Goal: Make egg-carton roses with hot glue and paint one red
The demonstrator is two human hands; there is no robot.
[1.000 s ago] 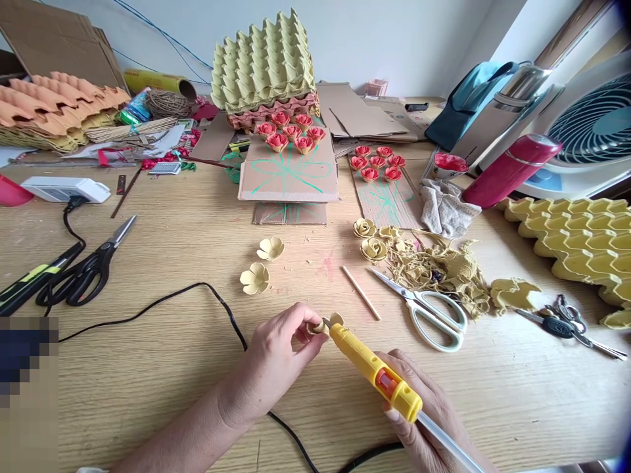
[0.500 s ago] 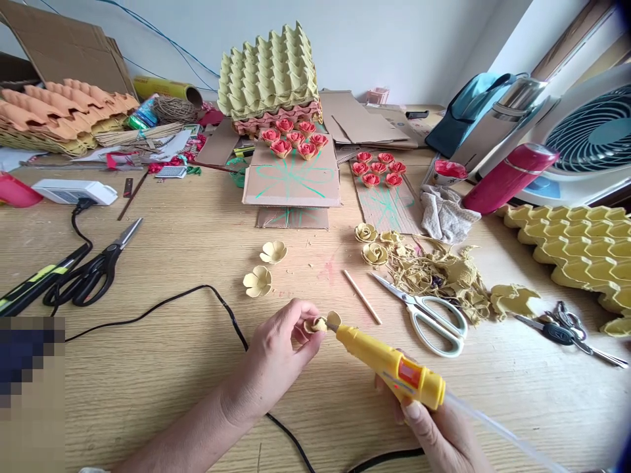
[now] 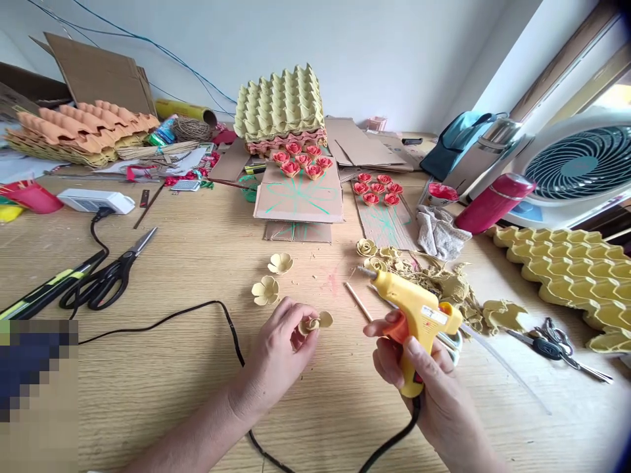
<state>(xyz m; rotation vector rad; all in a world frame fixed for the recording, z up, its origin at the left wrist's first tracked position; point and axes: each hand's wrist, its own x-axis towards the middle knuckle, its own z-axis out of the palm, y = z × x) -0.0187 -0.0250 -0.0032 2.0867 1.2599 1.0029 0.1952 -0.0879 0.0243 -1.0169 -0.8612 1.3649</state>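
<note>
My left hand [image 3: 286, 348] pinches a small tan flower [image 3: 312, 324] of egg-carton pulp, one petal sticking out to its right. In my right hand [image 3: 434, 387] is a yellow glue gun [image 3: 411, 302], held by its handle with its nozzle up and to the left, apart from the flower. A clear glue stick [image 3: 507, 368] trails from its back end. Beyond my left hand lie two open tan blossoms [image 3: 265, 290]. Rolled tan roses [image 3: 366, 247] sit behind the gun's nozzle, next to a thin wooden stick [image 3: 358, 301]. White-handled scissors [image 3: 451, 345] are mostly hidden behind the gun.
Torn pulp scraps [image 3: 456, 289], keys [image 3: 552, 341] and a yellow egg tray [image 3: 562, 269] lie to the right. Red roses [image 3: 290, 169] stand on cardboard [image 3: 300, 197] at the back. Black scissors [image 3: 111, 276] lie left; the black cord [image 3: 172, 316] crosses the table.
My right hand has drawn the glue gun away from the flower, up and to the right, tilting it upright. My left hand still holds the flower. The camera view has shifted slightly.
</note>
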